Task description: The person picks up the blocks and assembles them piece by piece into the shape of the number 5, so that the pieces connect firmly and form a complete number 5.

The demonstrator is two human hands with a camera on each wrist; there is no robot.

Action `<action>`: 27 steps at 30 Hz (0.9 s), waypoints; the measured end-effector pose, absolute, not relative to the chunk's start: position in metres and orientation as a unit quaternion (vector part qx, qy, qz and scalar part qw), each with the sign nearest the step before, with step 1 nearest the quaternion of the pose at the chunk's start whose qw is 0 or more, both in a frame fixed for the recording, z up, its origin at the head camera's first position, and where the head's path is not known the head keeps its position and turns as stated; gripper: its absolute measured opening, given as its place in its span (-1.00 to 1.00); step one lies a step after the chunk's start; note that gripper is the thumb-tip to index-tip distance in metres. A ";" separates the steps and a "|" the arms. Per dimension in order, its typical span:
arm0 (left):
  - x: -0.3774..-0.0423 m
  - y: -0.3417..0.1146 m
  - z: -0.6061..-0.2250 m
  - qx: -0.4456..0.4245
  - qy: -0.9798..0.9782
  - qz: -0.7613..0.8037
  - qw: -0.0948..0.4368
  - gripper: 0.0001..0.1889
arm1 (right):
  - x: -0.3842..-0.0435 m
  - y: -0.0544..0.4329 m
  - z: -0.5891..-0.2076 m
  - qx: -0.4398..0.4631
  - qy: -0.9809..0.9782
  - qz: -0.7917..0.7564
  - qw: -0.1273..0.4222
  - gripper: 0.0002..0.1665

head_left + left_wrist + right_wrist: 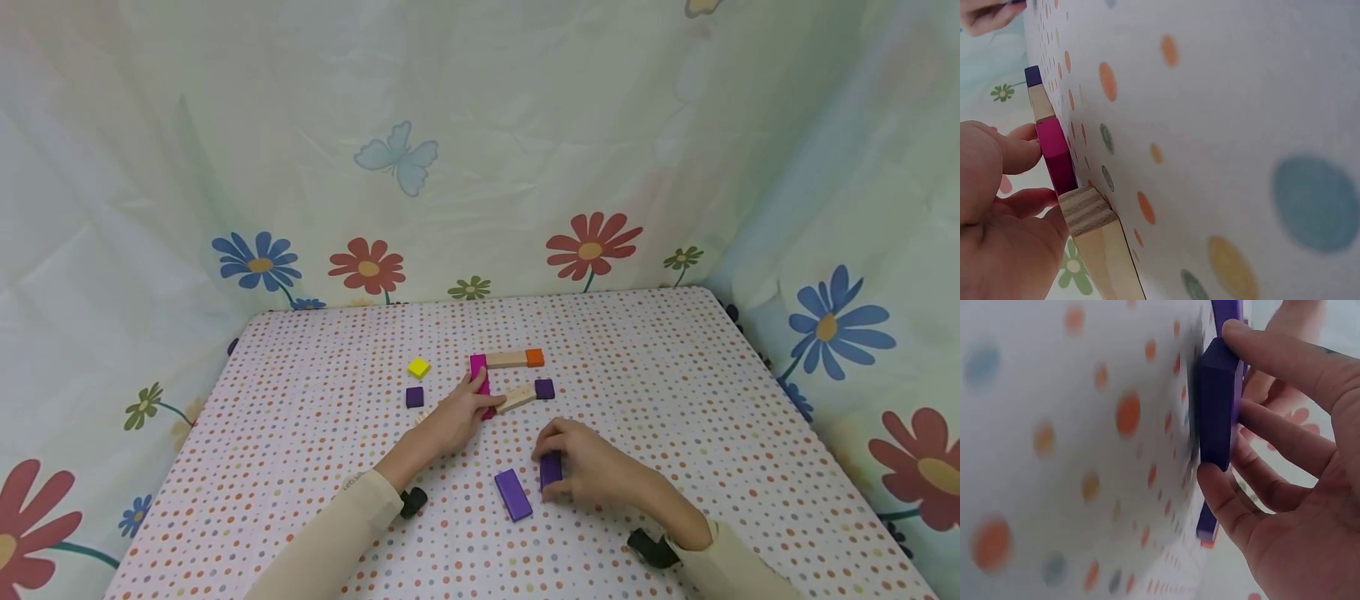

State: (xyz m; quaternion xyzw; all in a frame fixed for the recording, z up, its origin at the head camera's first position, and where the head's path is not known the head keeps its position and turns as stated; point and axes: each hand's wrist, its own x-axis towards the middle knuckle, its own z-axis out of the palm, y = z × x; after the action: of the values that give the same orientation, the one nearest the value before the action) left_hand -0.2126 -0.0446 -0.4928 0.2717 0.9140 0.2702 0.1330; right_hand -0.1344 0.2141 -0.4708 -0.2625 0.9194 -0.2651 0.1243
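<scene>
In the head view my left hand (452, 414) rests over a magenta block (477, 366), its fingers touching the upper face and edge. A wooden block (1107, 256) lies against the magenta one in the left wrist view. Two more wooden blocks reach right from it: the far one (506, 359) ends at an orange piece (535, 357), the nearer (516, 398) at a dark purple cube (544, 389). My right hand (596, 467) grips a dark purple block (1217, 406) by its two ends, between thumb and fingers. Beside it lies a brighter purple block (513, 495).
Left of the magenta block lie a yellow piece (418, 367) and another dark purple cube (415, 397). Everything sits on a dotted tablecloth (315, 383). A flowered curtain (480, 167) hangs behind the table and along both sides. Black bands circle both wrists.
</scene>
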 end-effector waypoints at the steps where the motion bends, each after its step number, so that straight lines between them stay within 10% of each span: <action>1: -0.213 -0.045 -0.493 0.272 0.914 0.271 0.132 -0.57 | -0.137 0.215 -0.470 -0.261 0.921 -0.262 0.119 -0.55; 27: -0.213 -0.045 -0.494 0.271 0.915 0.269 0.132 -0.57 | -0.171 0.218 -0.471 -0.219 0.943 -0.236 0.090 -0.57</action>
State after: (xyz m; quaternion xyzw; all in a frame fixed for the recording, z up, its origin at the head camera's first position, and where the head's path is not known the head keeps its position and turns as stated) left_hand -0.2129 -0.0446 -0.4937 0.2706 0.9149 0.2692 0.1316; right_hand -0.1710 0.2181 -0.4708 -0.2188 0.9426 -0.2357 0.0897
